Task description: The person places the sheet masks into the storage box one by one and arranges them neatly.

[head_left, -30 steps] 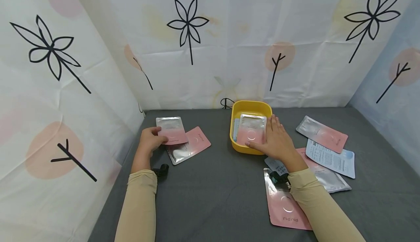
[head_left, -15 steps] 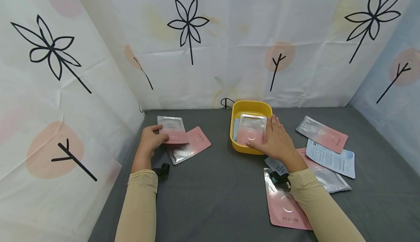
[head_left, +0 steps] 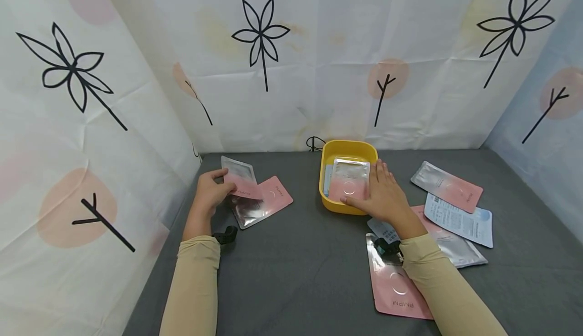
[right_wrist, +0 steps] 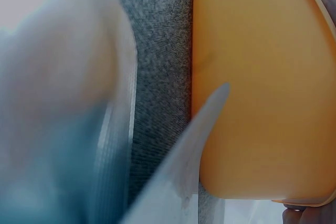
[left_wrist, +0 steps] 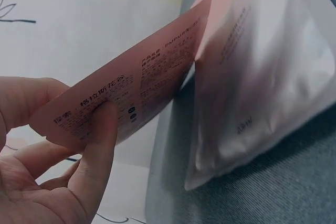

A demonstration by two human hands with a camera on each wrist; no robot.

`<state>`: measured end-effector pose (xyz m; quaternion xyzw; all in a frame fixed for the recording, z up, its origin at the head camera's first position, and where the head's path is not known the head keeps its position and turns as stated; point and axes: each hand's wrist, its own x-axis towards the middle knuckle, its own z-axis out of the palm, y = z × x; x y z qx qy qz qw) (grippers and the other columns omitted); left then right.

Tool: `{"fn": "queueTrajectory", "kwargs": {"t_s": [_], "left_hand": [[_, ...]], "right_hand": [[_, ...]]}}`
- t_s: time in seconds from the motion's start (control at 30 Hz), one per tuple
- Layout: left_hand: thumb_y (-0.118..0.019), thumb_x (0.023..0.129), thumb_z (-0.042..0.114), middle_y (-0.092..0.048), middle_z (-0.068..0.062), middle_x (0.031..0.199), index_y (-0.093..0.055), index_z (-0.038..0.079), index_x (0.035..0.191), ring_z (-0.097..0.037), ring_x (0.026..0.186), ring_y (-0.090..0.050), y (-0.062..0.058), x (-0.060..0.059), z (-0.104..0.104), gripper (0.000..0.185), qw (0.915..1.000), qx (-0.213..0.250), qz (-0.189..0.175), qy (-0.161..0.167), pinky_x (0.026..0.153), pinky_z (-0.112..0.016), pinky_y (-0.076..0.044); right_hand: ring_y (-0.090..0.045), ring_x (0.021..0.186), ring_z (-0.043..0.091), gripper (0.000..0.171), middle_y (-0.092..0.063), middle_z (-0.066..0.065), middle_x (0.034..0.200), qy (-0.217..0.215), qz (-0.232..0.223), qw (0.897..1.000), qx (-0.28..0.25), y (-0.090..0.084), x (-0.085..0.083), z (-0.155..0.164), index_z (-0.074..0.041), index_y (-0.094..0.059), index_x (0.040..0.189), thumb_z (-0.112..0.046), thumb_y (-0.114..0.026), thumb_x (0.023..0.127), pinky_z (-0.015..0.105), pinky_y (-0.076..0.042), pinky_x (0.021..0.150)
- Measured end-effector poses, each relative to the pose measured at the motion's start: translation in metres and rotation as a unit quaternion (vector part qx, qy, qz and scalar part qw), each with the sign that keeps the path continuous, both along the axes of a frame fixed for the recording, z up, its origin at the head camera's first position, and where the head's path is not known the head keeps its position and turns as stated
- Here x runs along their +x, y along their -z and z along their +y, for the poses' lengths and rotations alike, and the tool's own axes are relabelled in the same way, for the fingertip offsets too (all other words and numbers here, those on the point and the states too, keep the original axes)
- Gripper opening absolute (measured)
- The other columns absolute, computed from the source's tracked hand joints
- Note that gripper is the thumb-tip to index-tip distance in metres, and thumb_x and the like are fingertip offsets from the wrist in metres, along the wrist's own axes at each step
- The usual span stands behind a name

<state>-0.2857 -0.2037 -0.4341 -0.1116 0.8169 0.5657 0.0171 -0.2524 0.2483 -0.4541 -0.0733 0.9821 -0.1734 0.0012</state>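
My left hand [head_left: 210, 194] pinches a pink and silver sachet [head_left: 241, 180] by its near edge and lifts it off the grey table, thumb on top. In the left wrist view the sachet [left_wrist: 126, 98] shows its printed back, with my fingers [left_wrist: 97, 145] under it. A second pink sachet [head_left: 261, 204] lies beneath it on the table. My right hand [head_left: 381, 193] lies flat with straight fingers on the right side of a yellow tub [head_left: 348, 149], touching a pink sachet [head_left: 349, 180] that lies across the tub. The tub's outer wall [right_wrist: 257, 87] fills the right wrist view.
Several more sachets lie at the right: a pink one [head_left: 447, 186], a blue-white one [head_left: 460, 220], and a pink one [head_left: 395, 283] under my right forearm. Patterned cloth walls close the table in on three sides. A black cable loop [head_left: 314, 143] sits behind the tub.
My left hand has tilted the pinched sachet upward off the table, its far end rising. The right hand has stayed on the tub.
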Motion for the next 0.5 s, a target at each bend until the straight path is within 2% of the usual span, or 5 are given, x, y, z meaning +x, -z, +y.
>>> {"fn": "queueTrajectory", "kwargs": {"t_s": [0.33,0.43,0.5], "left_hand": [[-0.068,0.092,0.002,-0.048,-0.024,0.158,-0.050,0.007,0.158,-0.030,0.129,-0.061,-0.014,0.006,0.013,0.069,0.9995,0.000,0.030,0.014,0.101,-0.044,-0.059],[-0.068,0.092,0.002,-0.046,-0.021,0.160,-0.050,0.009,0.159,-0.031,0.131,-0.060,-0.019,0.009,0.016,0.070,0.9991,0.007,0.039,0.017,0.095,-0.037,-0.060],[-0.068,0.092,0.001,-0.046,-0.021,0.161,-0.050,0.009,0.159,-0.031,0.129,-0.060,-0.022,0.011,0.020,0.069,0.9984,0.011,0.050,0.023,0.086,-0.028,-0.060]], "right_hand": [[-0.001,0.164,0.048,0.133,0.006,0.029,0.176,0.001,-0.001,1.000,0.008,-0.001,0.001,0.000,0.009,-0.002,0.166,-0.086,-0.054,0.089,0.063,-0.009,0.132],[-0.001,0.164,0.048,0.133,0.006,0.029,0.176,0.000,-0.001,1.000,0.007,-0.002,0.002,0.000,0.009,-0.002,0.166,-0.085,-0.055,0.089,0.062,-0.009,0.132],[-0.001,0.164,0.048,0.133,0.005,0.029,0.176,0.000,0.000,1.000,0.006,-0.002,0.002,0.000,0.010,-0.002,0.166,-0.085,-0.055,0.089,0.062,-0.009,0.132]]}}
